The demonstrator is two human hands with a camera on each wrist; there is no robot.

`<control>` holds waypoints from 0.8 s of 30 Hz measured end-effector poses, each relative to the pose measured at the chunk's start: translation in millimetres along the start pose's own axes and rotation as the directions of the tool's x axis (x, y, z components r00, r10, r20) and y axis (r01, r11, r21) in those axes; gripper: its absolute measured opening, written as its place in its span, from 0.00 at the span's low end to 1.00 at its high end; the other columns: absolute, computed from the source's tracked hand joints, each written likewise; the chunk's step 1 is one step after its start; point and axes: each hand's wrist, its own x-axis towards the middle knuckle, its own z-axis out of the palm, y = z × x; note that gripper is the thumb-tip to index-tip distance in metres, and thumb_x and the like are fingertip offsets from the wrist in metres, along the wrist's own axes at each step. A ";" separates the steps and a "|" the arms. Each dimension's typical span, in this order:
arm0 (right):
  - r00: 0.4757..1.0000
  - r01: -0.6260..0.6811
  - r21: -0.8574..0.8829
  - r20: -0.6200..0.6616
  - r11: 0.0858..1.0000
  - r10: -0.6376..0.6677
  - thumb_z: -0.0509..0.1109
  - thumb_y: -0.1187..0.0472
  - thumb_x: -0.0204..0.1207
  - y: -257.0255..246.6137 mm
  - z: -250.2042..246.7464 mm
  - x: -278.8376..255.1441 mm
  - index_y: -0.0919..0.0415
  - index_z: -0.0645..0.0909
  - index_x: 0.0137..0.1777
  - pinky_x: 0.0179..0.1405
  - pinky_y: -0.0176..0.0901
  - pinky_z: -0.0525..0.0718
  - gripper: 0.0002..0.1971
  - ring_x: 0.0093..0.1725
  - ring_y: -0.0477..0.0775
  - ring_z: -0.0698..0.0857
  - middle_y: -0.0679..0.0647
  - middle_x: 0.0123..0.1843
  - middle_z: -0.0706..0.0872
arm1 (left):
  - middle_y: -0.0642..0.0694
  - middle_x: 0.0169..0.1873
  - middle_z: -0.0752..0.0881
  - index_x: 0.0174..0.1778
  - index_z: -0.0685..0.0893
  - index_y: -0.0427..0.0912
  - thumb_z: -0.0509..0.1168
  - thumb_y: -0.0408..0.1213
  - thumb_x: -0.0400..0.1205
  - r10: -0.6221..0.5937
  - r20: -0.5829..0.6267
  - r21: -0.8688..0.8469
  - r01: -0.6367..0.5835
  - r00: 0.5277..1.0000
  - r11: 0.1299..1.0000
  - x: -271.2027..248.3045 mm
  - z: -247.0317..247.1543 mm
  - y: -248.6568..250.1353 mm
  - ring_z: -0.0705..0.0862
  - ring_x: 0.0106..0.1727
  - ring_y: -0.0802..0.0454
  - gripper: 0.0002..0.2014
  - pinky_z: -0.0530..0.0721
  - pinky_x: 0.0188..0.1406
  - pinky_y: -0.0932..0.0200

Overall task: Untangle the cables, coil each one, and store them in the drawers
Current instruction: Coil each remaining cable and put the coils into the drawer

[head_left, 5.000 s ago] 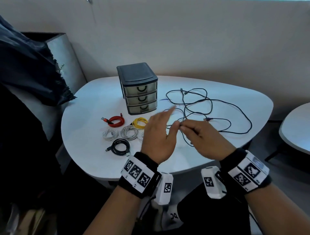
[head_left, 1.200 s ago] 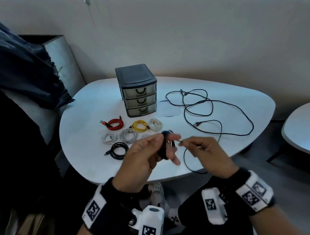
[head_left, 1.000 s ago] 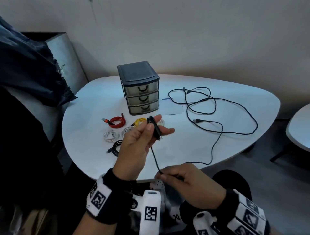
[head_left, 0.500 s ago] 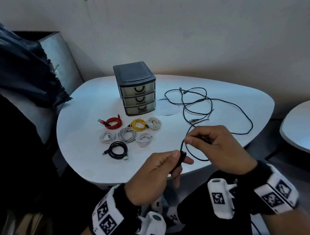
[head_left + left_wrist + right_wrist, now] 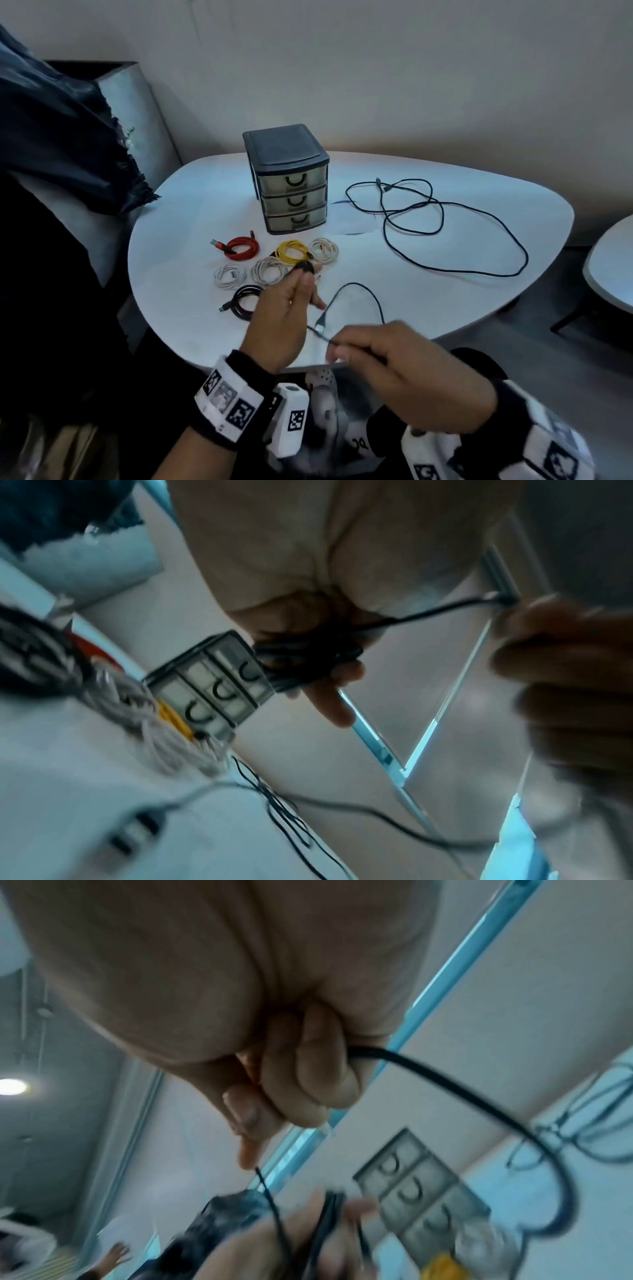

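Coiling a black cable, most others done.
The cable (image 5: pixel 359 294) hangs before the drawers (image 5: pixel 291 198), its coil gripped by the left hand (image 5: pixel 284 318), its tail pinched by the right hand (image 5: pixel 404 373); seven coils (image 5: pixel 270 270) wait unstored, one tangle (image 5: pixel 428 219) remains right.

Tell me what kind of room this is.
Probably an office or meeting space: rounded white table, a second one beside it, a small desktop drawer unit, plain walls.

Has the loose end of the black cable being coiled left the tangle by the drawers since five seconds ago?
Yes. The black cable has been drawn toward the table's near edge, away from the drawer unit.
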 end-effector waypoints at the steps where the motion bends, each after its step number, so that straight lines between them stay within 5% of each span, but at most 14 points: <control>1: 0.996 0.006 0.006 -0.085 1.000 -0.006 0.63 0.57 0.86 -3.0 -11.4 -0.3 0.51 0.82 0.45 0.32 0.29 0.70 0.10 0.28 0.40 0.76 0.38 0.28 0.79 | 0.49 0.33 0.88 0.37 0.83 0.49 0.53 0.51 0.87 -0.026 0.069 0.005 0.026 0.997 1.000 -5.3 1.9 -3.6 0.86 0.38 0.45 0.19 0.82 0.47 0.51; 3: 0.965 0.003 0.051 -0.263 0.999 0.011 0.65 0.62 0.85 1.4 -34.7 2.9 0.55 0.85 0.45 0.31 0.26 0.68 0.09 0.27 0.39 0.75 0.36 0.28 0.80 | 0.52 0.27 0.83 0.44 0.88 0.50 0.54 0.51 0.87 -0.065 0.217 -0.142 0.097 0.974 0.985 -18.0 7.5 0.3 0.83 0.33 0.42 0.19 0.79 0.42 0.51; 4: 0.942 -0.012 0.083 -0.333 0.996 0.039 0.67 0.62 0.84 8.6 -43.5 6.4 0.56 0.86 0.45 0.30 0.31 0.69 0.08 0.26 0.41 0.74 0.41 0.29 0.82 | 0.53 0.26 0.79 0.48 0.90 0.47 0.54 0.49 0.87 -0.074 0.280 -0.238 0.144 0.957 0.961 -24.4 11.0 7.1 0.81 0.31 0.45 0.19 0.78 0.41 0.57; 6: 0.900 -0.049 0.158 -0.421 0.986 0.112 0.69 0.61 0.82 30.0 -52.0 17.2 0.55 0.88 0.43 0.33 0.45 0.71 0.08 0.31 0.62 0.75 0.60 0.34 0.85 | 0.51 0.25 0.73 0.53 0.91 0.39 0.54 0.46 0.86 -0.068 0.360 -0.414 0.225 0.930 0.882 -33.5 16.5 23.5 0.78 0.29 0.46 0.22 0.78 0.42 0.61; 8: 0.886 -0.066 0.234 -0.433 0.970 0.165 0.70 0.62 0.82 48.4 -43.9 27.2 0.57 0.90 0.43 0.37 0.48 0.70 0.08 0.31 0.63 0.74 0.68 0.35 0.84 | 0.50 0.24 0.71 0.54 0.91 0.37 0.54 0.45 0.85 -0.027 0.366 -0.576 0.249 0.930 0.779 -33.3 15.7 40.8 0.77 0.27 0.47 0.22 0.82 0.50 0.58; 12: 0.955 -0.139 0.262 -0.221 0.955 0.200 0.66 0.60 0.85 56.3 3.4 23.6 0.59 0.89 0.45 0.29 0.39 0.65 0.11 0.25 0.43 0.67 0.43 0.22 0.71 | 0.47 0.25 0.72 0.56 0.89 0.30 0.55 0.42 0.83 -0.005 0.199 -0.776 0.161 0.980 0.610 -11.8 1.2 54.8 0.79 0.27 0.48 0.22 0.84 0.56 0.57; 16: 0.995 -0.098 0.185 0.010 0.978 0.098 0.63 0.53 0.87 32.1 31.8 8.0 0.50 0.84 0.42 0.34 0.52 0.73 0.13 0.31 0.47 0.72 0.55 0.31 0.78 | 0.47 0.29 0.75 0.61 0.83 0.30 0.54 0.43 0.85 -0.033 0.045 -0.647 0.055 0.998 0.760 -2.0 -6.4 35.0 0.84 0.36 0.46 0.21 0.82 0.53 0.57; 19: 0.995 -0.068 0.077 0.082 0.995 0.062 0.59 0.53 0.88 10.2 25.0 -0.2 0.52 0.81 0.47 0.32 0.37 0.70 0.11 0.29 0.42 0.73 0.46 0.29 0.77 | 0.54 0.31 0.80 0.52 0.84 0.31 0.55 0.45 0.87 -0.027 -0.013 -0.429 0.019 1.000 0.903 -2.7 -3.7 20.1 0.86 0.38 0.50 0.19 0.80 0.53 0.58; 21: 0.997 -0.061 0.083 0.053 0.995 0.056 0.59 0.55 0.88 -4.2 8.5 -4.8 0.52 0.81 0.50 0.30 0.31 0.67 0.10 0.26 0.44 0.72 0.43 0.26 0.75 | 0.56 0.32 0.84 0.40 0.81 0.36 0.55 0.50 0.88 0.008 0.001 -0.151 -0.008 1.000 0.989 -3.4 -2.1 11.8 0.87 0.41 0.52 0.22 0.80 0.53 0.53; 24: 0.990 -0.027 0.100 -0.136 0.995 0.041 0.62 0.55 0.86 -11.1 -23.7 -6.6 0.49 0.84 0.46 0.27 0.30 0.66 0.10 0.24 0.42 0.68 0.43 0.24 0.72 | 0.57 0.32 0.85 0.40 0.84 0.44 0.52 0.56 0.85 -0.001 0.152 0.021 -0.002 0.988 1.000 -11.7 0.8 7.4 0.86 0.44 0.58 0.23 0.80 0.53 0.46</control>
